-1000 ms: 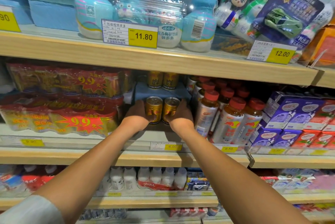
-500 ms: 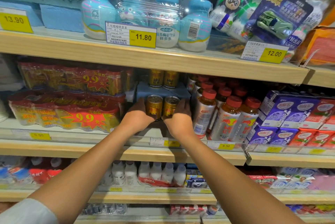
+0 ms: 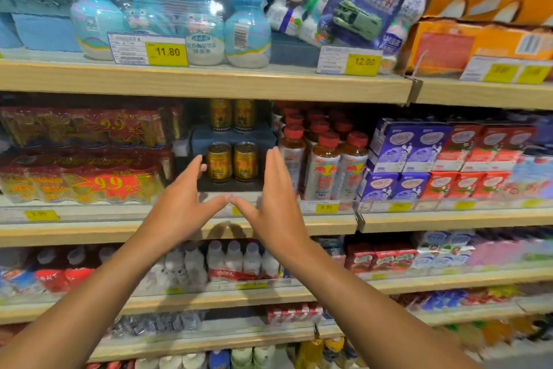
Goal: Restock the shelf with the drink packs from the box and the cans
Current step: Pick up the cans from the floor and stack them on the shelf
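Observation:
Two gold cans (image 3: 232, 161) stand side by side on the middle shelf (image 3: 389, 220), in front of a blue box (image 3: 266, 137) that carries two more gold cans (image 3: 232, 115) on top. My left hand (image 3: 182, 204) hovers just left of the front cans with fingers straight, holding nothing. My right hand (image 3: 273, 204) is just right of them, fingers straight and spread, also holding nothing. The two thumbs nearly meet below the cans. Red shrink-wrapped drink packs (image 3: 86, 171) marked 9.9 are stacked at the left on the same shelf.
Red-capped bottles (image 3: 324, 159) stand right beside the cans, purple and red cartons (image 3: 434, 159) further right. Blue bottle packs (image 3: 167, 18) and a toy-car pack (image 3: 359, 9) fill the shelf above. Small white bottles (image 3: 236, 261) line the shelf below.
Both hands held the two front cans before. Now they have let go and drawn back toward me, fingers straightened; the cans stand on the shelf on their own.

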Tool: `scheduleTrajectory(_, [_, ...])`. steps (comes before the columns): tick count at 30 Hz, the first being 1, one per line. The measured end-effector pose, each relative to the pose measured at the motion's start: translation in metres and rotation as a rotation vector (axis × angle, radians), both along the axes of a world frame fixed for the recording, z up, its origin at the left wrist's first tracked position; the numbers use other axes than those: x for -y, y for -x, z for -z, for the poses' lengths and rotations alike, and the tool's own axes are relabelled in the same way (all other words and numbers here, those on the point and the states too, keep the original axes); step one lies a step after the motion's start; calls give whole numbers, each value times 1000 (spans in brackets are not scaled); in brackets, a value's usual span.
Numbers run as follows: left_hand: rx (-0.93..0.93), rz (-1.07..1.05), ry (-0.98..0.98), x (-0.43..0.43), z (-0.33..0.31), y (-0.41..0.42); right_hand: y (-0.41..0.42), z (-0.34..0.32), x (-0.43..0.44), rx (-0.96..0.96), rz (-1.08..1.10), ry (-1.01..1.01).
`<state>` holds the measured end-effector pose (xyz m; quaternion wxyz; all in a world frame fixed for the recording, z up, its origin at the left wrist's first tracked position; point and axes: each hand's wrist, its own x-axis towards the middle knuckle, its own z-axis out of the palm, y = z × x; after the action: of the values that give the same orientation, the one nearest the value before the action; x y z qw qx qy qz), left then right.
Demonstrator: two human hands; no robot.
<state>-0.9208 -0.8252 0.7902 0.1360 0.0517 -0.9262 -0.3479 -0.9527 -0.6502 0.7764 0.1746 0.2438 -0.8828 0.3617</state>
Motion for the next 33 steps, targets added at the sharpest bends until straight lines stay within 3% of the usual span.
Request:
scheduleTrajectory(8, [21, 306, -37, -119, 32, -48, -76, 32, -139, 61, 106, 10])
scheduleTrajectory(15, [211, 539, 17, -247, 109, -41, -110, 98, -271, 221, 384, -122])
scheduleTrajectory(16, [284, 604, 42, -285, 128, -37, -120, 117, -308, 286, 469, -125])
scheduleTrajectory(24, [530, 791, 219, -359, 244, -20, -163, 222, -422, 616, 755, -216])
scheduleTrajectory(33, [672, 945, 355, -399, 423, -1, -177, 391, -456, 918, 831, -207])
